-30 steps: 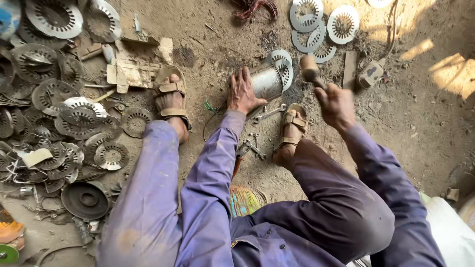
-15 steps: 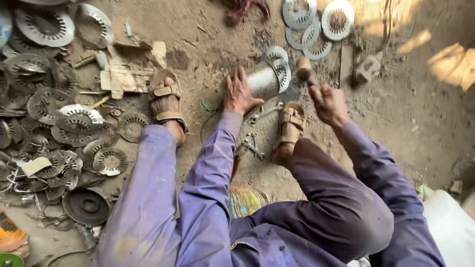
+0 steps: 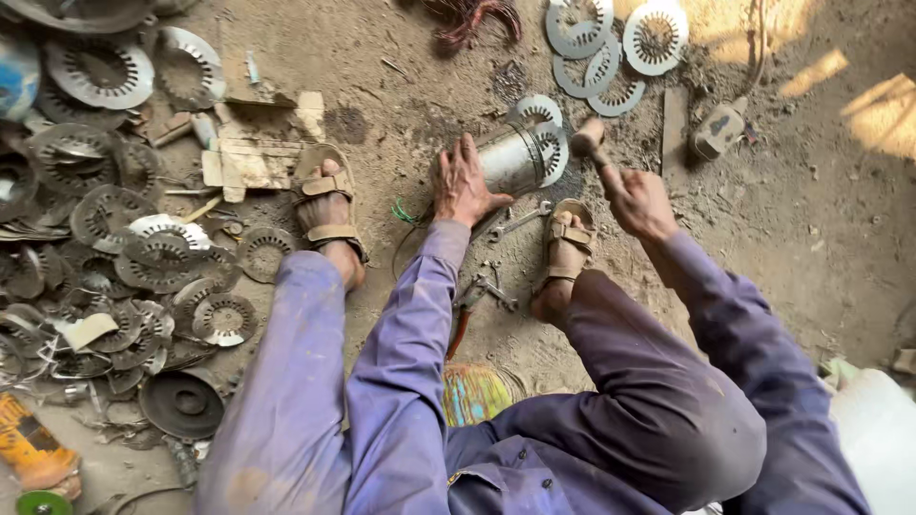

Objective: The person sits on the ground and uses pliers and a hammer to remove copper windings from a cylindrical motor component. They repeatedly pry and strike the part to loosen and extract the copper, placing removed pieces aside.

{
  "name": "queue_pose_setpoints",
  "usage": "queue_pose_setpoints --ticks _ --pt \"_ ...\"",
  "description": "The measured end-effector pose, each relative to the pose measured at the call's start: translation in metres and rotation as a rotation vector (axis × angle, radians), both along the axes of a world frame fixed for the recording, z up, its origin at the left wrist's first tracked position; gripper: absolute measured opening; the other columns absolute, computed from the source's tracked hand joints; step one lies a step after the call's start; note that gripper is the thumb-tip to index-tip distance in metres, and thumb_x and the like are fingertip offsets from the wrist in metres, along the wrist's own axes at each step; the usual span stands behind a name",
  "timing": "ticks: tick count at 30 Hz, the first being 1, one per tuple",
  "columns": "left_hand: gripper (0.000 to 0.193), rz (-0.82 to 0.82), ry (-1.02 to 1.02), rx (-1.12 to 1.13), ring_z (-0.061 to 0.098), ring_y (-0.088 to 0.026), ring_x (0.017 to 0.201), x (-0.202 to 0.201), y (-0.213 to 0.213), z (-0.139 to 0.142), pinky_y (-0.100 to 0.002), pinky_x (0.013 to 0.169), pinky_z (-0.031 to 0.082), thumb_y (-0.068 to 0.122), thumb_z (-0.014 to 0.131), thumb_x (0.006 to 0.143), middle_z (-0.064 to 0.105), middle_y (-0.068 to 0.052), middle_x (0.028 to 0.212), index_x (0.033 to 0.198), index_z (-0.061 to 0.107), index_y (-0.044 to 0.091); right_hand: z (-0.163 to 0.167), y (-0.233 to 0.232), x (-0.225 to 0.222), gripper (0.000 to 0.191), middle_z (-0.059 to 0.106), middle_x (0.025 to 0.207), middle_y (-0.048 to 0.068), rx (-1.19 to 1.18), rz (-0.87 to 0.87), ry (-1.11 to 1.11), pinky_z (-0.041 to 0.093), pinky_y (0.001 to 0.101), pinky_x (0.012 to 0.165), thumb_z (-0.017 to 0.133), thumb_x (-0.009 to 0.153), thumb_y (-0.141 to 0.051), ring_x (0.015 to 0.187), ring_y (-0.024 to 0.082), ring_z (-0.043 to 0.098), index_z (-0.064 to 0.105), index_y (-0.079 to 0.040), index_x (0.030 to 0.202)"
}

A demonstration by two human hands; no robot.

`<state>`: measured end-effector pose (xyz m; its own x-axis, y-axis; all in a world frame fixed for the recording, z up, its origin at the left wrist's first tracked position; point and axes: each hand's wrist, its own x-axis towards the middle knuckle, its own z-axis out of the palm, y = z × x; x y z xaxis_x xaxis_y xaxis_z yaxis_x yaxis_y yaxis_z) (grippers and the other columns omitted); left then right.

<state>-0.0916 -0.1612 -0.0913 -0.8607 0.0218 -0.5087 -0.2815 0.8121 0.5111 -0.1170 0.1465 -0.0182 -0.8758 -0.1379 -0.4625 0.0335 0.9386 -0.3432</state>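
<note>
L hand (image 3: 462, 183) flat on metal cylinder (image 3: 515, 158), pinning it to the floor. R hand (image 3: 637, 200) fist-tight on hammer (image 3: 593, 145). Cylinder looks heavy, stiff, prob rolls; hold by its sides.

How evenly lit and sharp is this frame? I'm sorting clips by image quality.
Head view: mostly soft shade, with bright sun patches at upper right; the hammer in the right hand looks slightly blurred; the left hand on the metal cylinder is sharp; wide-angle stretch at the edges.

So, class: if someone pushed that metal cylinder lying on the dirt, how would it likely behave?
The metal cylinder lies on its side, so it would probably roll; the left hand is steadying it. It looks like stacked steel plates, so likely heavy and stiff.
</note>
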Motion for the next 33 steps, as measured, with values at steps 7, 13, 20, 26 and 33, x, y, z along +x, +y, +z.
queue_pose_setpoints --ticks 7,13,20,26,33 --pt "0.156 0.042 0.006 0.016 0.027 -0.048 0.146 0.001 0.003 -0.008 -0.057 0.119 0.026 0.063 0.099 0.048 0.026 -0.026 0.162 0.158 0.010 0.000 0.068 -0.016 0.046 0.032 0.070 0.088 0.005 -0.575 -0.036 0.053 0.056 0.0331 0.054 0.042 0.108 -0.023 0.064 0.016 0.064 0.061 -0.004 0.124" --pt "0.158 0.013 -0.004 0.048 0.018 -0.048 0.151 -0.009 0.004 0.004 -0.056 0.125 0.012 0.064 0.098 0.051 0.017 -0.027 0.164 0.158 0.004 -0.002 0.061 -0.042 -0.027 0.062 0.060 0.068 0.013 -0.093 -0.251 -0.248 0.047 0.0363 0.052 0.042 0.114 -0.044 0.059 0.021 0.056 0.068 0.007 0.090" --pt "0.157 0.053 0.027 0.089 0.021 -0.047 0.152 0.017 0.003 -0.001 -0.051 0.126 0.012 0.065 0.096 0.052 0.019 -0.029 0.164 0.160 0.003 -0.001 0.103 -0.021 0.021 0.062 0.060 0.072 0.014 -0.460 -0.075 0.142 0.045 0.0400 0.048 0.042 0.115 -0.047 0.060 0.026 0.054 0.067 0.005 0.096" --pt "0.156 0.043 0.030 0.044 0.026 -0.046 0.151 0.005 0.002 -0.002 -0.056 0.125 0.020 0.067 0.096 0.048 0.024 -0.026 0.164 0.160 0.010 -0.001 0.001 -0.034 0.011 0.064 0.065 0.071 0.020 -0.053 0.063 -0.130 0.048 0.0407 0.054 0.047 0.114 -0.050 0.059 0.030 0.061 0.072 0.004 0.090" --pt "0.152 0.000 -0.073 -0.031 0.033 -0.040 0.151 -0.006 0.001 0.007 -0.055 0.127 0.025 0.068 0.093 0.051 0.028 -0.022 0.168 0.163 0.014 0.003 0.046 -0.003 0.009 0.060 0.069 0.069 0.012 -0.229 -0.018 -0.031 0.052 0.0415 0.044 0.039 0.114 -0.047 0.049 0.025 0.063 0.071 -0.002 0.091"
